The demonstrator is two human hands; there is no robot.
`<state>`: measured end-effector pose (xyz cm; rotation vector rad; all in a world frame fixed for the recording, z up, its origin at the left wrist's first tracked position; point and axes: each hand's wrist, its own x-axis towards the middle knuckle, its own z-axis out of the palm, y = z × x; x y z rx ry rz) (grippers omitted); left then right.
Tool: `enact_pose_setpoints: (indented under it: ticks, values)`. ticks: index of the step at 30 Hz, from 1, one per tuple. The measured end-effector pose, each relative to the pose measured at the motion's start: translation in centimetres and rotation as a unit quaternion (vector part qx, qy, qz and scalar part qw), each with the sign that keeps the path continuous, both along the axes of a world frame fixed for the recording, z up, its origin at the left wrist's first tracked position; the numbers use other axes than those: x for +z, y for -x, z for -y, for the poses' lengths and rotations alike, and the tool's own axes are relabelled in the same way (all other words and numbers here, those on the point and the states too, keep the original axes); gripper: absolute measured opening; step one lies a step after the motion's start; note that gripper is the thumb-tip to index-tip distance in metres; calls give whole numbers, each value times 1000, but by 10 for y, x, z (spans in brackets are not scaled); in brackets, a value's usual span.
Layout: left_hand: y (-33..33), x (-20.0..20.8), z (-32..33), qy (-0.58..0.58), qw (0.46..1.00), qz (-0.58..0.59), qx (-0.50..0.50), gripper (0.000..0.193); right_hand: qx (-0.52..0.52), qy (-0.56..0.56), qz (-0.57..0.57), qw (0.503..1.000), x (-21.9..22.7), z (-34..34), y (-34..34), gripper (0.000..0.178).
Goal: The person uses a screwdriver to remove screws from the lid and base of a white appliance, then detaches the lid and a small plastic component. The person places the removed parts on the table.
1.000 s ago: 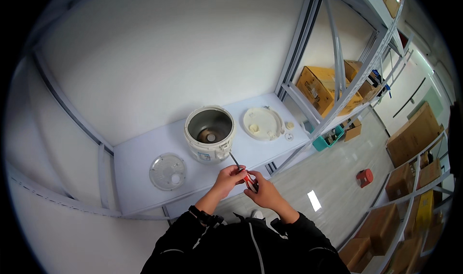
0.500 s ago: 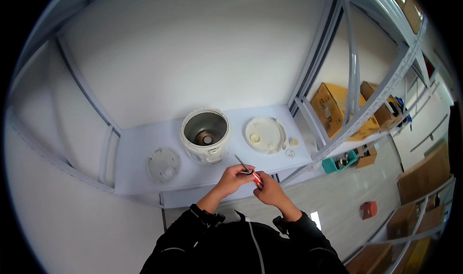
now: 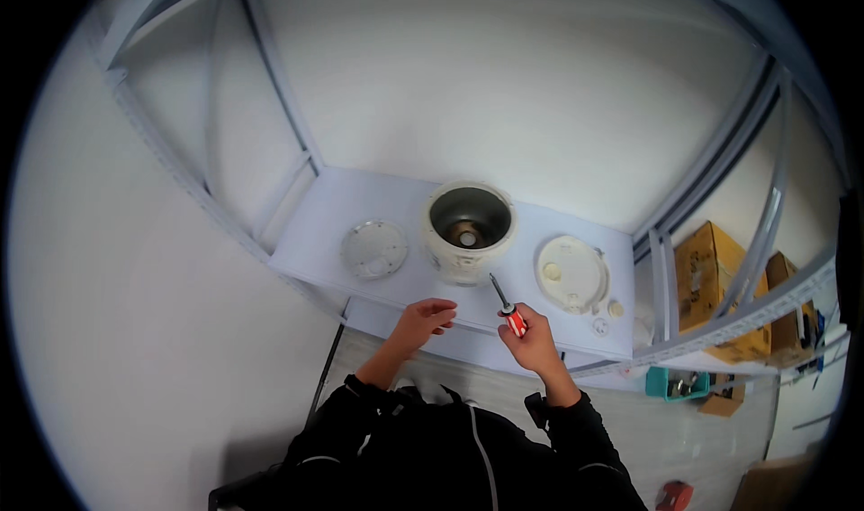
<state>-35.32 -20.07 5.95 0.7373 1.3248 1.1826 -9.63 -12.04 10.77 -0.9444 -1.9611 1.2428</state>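
My right hand point(image 3: 535, 340) is closed round the red and white handle of a screwdriver point(image 3: 515, 321), whose shaft points up and slightly left over the front of the white shelf point(image 3: 414, 295). Held apart from it, my left hand point(image 3: 421, 324) is empty, fingers loosely bent, near the shelf's front edge. Just beyond both hands stands a white rice cooker body point(image 3: 459, 266), lidless, with a grey inside and a round piece at its bottom. To its left lies a flat round white cover point(image 3: 373, 250). On the right rests a larger round white lid point(image 3: 580, 282).
Small round parts, among them a yellowish cap point(image 3: 616, 309), lie beside the lid. Grey metal posts point(image 3: 279, 70) frame the shelf. Rightward are cardboard boxes point(image 3: 711, 273), a teal bin point(image 3: 675, 383) on the floor and a red stool point(image 3: 674, 496).
My left hand has come off the screwdriver and moved left. The right hand keeps the screwdriver, now pointing more upright. The view has shifted, so the shelf appears farther right.
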Motion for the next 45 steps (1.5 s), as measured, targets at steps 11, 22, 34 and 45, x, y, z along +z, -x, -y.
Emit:
enact_pose_setpoints:
  ticks: [11, 22, 34, 45]
  values:
    - [168, -68, 18, 51, 969, -113, 213, 34, 173, -71, 18, 982, -20, -9, 124, 26]
    - [290, -103, -57, -36, 924, -340, 173, 83, 11, 119, 135, 984, -111, -17, 245, 20]
    - [326, -114, -113, 36, 956, -291, -21, 103, -117, 300, 34, 946, -131, -20, 294, 15]
    - [349, -114, -97, -6, 939, -342, -47, 74, -183, 271, 11, 945, -139, -31, 315, 13]
